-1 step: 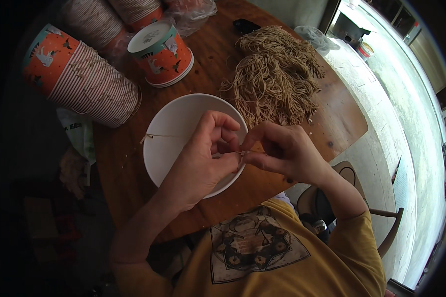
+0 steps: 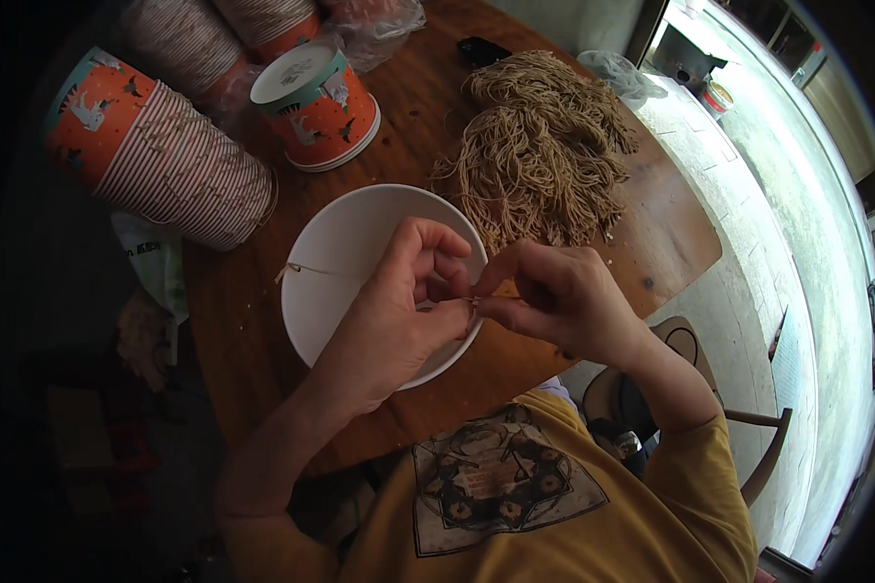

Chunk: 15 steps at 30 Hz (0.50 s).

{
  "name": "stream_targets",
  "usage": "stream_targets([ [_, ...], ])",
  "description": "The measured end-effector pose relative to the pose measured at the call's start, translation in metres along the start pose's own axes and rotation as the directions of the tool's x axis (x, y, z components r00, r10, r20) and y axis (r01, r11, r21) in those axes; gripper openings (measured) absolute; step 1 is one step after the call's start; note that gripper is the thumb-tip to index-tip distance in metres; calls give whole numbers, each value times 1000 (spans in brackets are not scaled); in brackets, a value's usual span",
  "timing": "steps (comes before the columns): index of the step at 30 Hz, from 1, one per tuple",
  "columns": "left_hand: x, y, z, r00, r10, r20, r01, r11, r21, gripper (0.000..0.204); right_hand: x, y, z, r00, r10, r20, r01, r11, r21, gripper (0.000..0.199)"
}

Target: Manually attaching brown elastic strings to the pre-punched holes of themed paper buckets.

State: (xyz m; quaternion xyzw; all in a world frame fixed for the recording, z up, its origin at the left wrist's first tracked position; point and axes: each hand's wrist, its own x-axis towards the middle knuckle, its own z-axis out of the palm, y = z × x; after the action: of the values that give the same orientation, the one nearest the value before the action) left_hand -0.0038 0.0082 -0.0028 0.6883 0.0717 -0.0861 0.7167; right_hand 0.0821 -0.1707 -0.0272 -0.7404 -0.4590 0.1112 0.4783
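Note:
In front of me a white paper bucket [image 2: 332,219] stands with its mouth facing up. A thin tan cord [image 2: 319,270] is knotted at its left rim and runs across the mouth towards my hands. Over the right rim, my left hand [image 2: 413,296] is closed, thumb and fingers pinching the cord. My right hand [image 2: 559,301] meets it there from the right, thumb and forefinger pinched on the cord as well. The fingers hide most of the cord's end and the rim beneath it.
A heap of tan cords [image 2: 549,151] lies beyond my right hand on the wooden table [image 2: 403,117]. An upturned orange patterned bucket [image 2: 323,121] stands behind. At left lies a long stack of nested buckets [image 2: 180,160]. A chair [image 2: 763,457] is at the right.
The cord across the bucket's mouth sags slightly lower. My right fingertips have shifted very slightly; all else is unchanged.

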Motion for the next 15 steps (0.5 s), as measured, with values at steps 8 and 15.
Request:
stream_targets([
  [8,-2,-8,-2,994,106,3,-106,987,118,35,0,-3,8,990,-116,-81,104,984,-143,12],
  [15,-6,-10,3,960,279,-6,-240,838,491,21,-1,-3,11,993,-78,-91,68,991,-113,11],
])
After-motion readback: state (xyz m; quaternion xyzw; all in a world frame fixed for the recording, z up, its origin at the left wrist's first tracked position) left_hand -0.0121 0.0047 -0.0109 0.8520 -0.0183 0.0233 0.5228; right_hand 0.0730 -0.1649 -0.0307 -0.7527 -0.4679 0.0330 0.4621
